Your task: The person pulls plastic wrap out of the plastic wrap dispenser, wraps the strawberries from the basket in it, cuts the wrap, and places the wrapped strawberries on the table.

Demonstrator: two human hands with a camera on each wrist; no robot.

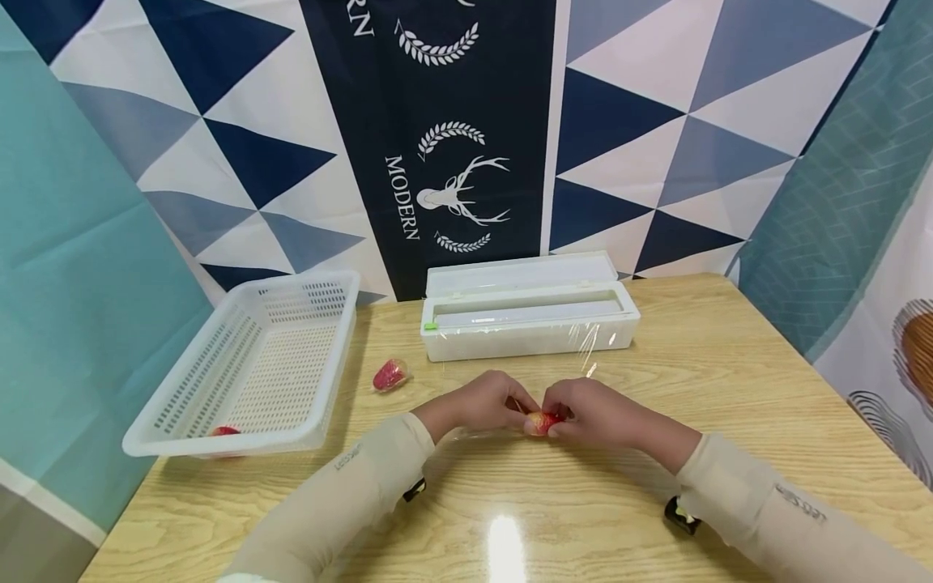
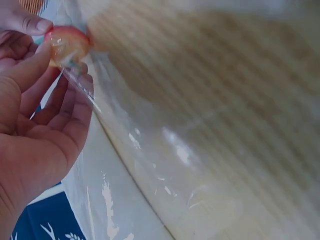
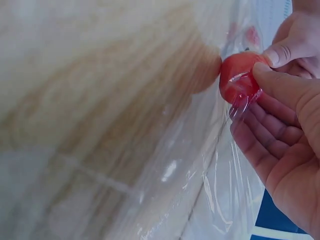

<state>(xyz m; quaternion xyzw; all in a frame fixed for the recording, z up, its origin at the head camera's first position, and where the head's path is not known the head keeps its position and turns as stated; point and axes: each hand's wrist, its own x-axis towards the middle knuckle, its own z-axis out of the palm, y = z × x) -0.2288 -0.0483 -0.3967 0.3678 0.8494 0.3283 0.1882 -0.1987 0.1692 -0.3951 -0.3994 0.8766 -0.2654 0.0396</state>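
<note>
A small red-and-yellow apple [image 1: 542, 423] sits between both hands, low over the front half of the table. My left hand [image 1: 490, 402] pinches it from the left, thumb and fingers at its side. From the right, my right hand [image 1: 592, 411] grips it with the thumb on its skin. Clear cling film [image 3: 212, 195] lies over the apple, and folds of it gather at the fingers. In the left wrist view the film [image 2: 135, 145] stretches away from the apple as a glossy sheet. Behind the hands stands a white cling film dispenser [image 1: 532, 336], its lid raised.
A white plastic basket [image 1: 331, 389] stands at the left, with a red item [image 1: 225, 431] at its near end. Between basket and dispenser lies a red film-wrapped piece [image 1: 389, 376]. The wooden table [image 1: 729, 364] meets a patterned cloth backdrop [image 1: 466, 97].
</note>
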